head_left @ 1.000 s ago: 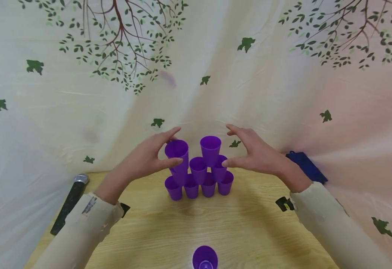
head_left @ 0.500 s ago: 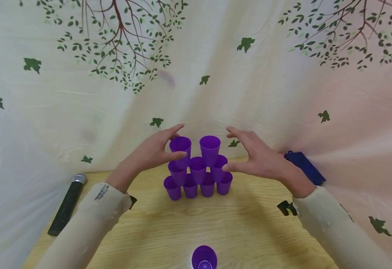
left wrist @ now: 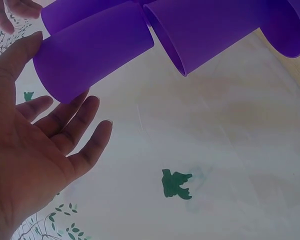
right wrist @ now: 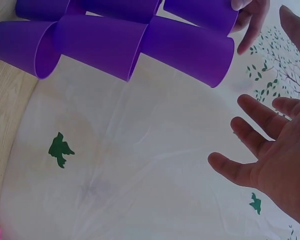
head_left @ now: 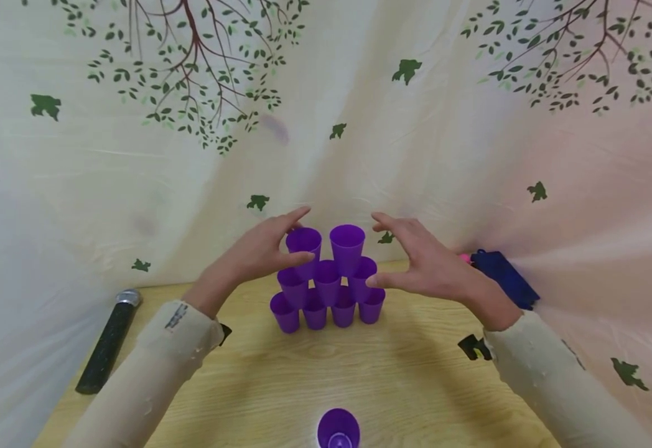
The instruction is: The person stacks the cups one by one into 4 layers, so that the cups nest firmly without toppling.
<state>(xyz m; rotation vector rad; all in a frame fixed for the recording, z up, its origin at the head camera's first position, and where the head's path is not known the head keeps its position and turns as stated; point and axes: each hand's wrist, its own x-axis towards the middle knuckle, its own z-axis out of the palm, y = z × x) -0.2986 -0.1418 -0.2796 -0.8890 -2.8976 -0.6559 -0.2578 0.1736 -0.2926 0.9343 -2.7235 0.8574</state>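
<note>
Purple plastic cups form a tiered pyramid, mouths up, on the table. My left hand [head_left: 264, 249] is at the upper left cup [head_left: 303, 242] of the top tier, with the thumb in front and the fingers behind it. In the left wrist view the thumb tip meets this cup's [left wrist: 92, 52] rim and the fingertips reach its underside. To its right stands another top cup [head_left: 347, 249], resting over the middle tier [head_left: 326, 280]. My right hand [head_left: 423, 261] hovers right of the stack, thumb and fingers spread, nothing between them. Several cups make the bottom row [head_left: 315, 311].
A single purple cup [head_left: 338, 429] stands at the table's [head_left: 281, 386] front. A microphone [head_left: 107, 342] lies on the left. By the right back edge is a dark blue pouch [head_left: 505, 279] with a pink item [head_left: 465, 257] beside it. Behind hangs a patterned cloth [head_left: 326, 174].
My left hand has brought its cup right and slightly up, closer to the other top cup and over the middle tier. The right hand has barely moved.
</note>
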